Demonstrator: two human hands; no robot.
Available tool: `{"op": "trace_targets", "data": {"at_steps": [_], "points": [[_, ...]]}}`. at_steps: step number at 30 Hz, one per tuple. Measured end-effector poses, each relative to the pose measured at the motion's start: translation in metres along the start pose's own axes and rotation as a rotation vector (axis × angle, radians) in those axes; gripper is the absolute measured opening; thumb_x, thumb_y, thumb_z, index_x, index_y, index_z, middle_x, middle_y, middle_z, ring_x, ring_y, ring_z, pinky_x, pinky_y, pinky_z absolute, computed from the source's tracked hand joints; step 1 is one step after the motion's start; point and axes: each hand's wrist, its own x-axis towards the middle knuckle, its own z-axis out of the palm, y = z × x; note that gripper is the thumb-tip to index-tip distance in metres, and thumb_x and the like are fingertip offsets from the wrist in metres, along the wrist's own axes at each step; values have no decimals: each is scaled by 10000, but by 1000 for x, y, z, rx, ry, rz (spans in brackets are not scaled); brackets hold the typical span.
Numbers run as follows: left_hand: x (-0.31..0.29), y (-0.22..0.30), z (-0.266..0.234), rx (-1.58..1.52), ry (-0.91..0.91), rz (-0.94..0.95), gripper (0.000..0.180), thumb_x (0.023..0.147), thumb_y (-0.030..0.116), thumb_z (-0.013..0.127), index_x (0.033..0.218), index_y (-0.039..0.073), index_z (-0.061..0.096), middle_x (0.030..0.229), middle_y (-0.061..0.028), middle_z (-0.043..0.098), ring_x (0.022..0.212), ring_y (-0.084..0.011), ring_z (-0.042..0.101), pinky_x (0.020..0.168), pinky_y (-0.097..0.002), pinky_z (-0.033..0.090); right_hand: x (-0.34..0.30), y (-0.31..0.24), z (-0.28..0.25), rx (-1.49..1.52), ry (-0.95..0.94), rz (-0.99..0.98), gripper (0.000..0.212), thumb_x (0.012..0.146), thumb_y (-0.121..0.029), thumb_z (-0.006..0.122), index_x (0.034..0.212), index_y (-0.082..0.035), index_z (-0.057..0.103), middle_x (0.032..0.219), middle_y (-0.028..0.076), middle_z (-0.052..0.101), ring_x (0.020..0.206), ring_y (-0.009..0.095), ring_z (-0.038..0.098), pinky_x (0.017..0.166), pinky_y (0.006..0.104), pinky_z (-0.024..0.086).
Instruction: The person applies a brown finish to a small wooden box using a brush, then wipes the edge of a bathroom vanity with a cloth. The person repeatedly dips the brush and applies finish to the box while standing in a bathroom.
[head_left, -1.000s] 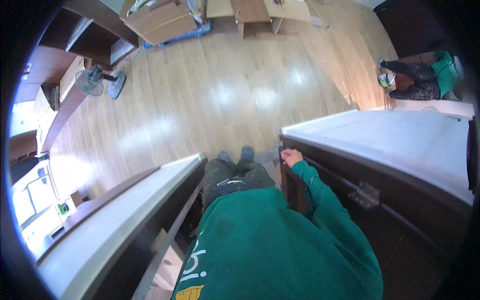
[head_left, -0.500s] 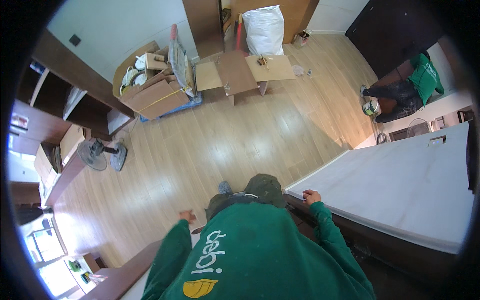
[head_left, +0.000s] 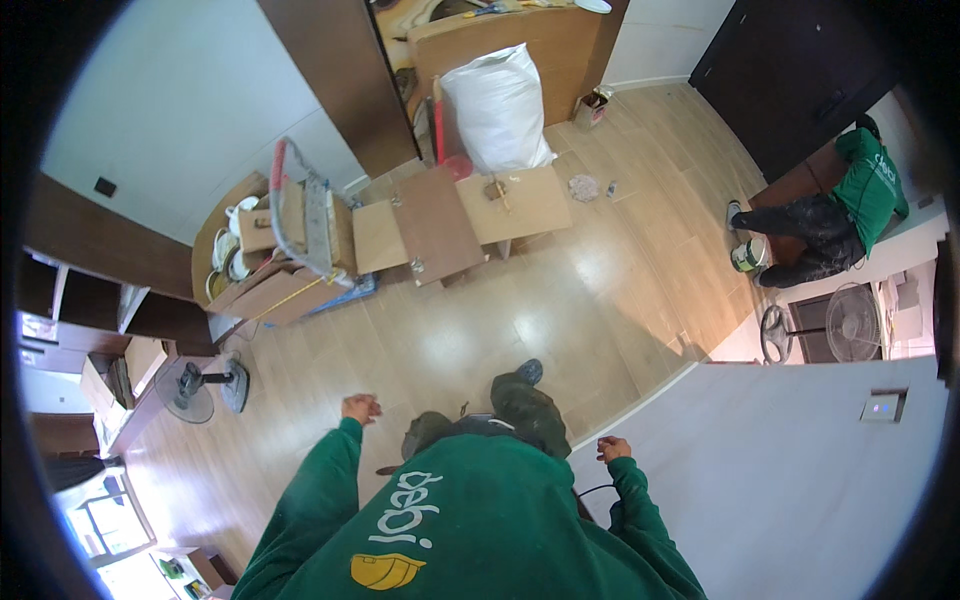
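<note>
My left hand (head_left: 362, 408) hangs over the wood-look floor (head_left: 440, 360), fingers loosely bent and apart, with nothing in it. On the other side, my right hand (head_left: 613, 449) is held beside the white wall (head_left: 700, 450), its fingers half curled and seemingly empty. Whether it touches the wall I cannot tell. Below my green sleeves and dark trousers, one dark shoe (head_left: 530, 371) is set forward on the floor.
Ahead stand boards on a low support (head_left: 437, 222), a white sack (head_left: 497, 108) and a loaded cart (head_left: 300, 235). A fan (head_left: 190, 388) is on the left. By the dark door (head_left: 780, 80), a person in green (head_left: 868, 190) bends near a bucket (head_left: 748, 255); another fan (head_left: 853, 322) stands closer.
I have moved forward, so the boards, sack and cart look nearer. My left hand has swung forward; my right hand has left the white surface's corner edge and hangs beside the wall.
</note>
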Motion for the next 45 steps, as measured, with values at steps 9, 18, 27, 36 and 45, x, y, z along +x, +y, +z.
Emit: {"op": "trace_targets", "data": {"at_steps": [9,18,27,36,45], "points": [[7,151,148,57,-174,177,309,879,258,641,1022,-13,678,808,-91,694,670,-172,670,583,-310,523,52,-133,-109,42,93,-124,255,880,-101,587,1081,32,669,864,125,683,691,215,678,590,313,561],[268,281,278,446,-269,377,321,881,292,622,1016,4,665,800,-99,675,679,-179,656,626,-320,532,27,-166,-118,-5,135,113,230,928,-137,590,1024,57,667,842,132,667,717,197,653,638,346,597],[432,417,381,501,-60,339,574,786,281,677,1273,11,537,1160,-185,623,1082,-336,588,914,-414,483,-17,-261,-82,200,148,559,308,895,-165,594,1121,41,635,874,154,697,659,227,691,508,274,488],[502,467,413,625,-19,579,933,732,194,729,1498,58,214,1427,-226,360,1274,-383,440,1017,-412,429,-5,-332,-75,122,184,688,293,914,-125,569,1155,31,629,923,170,708,697,249,709,554,298,520],[493,497,412,625,-152,751,1036,691,216,790,1502,39,170,1402,-209,326,1259,-395,441,1003,-398,427,11,-363,-60,183,152,650,324,920,-174,621,1156,47,621,914,168,706,731,238,709,599,302,528]]}}
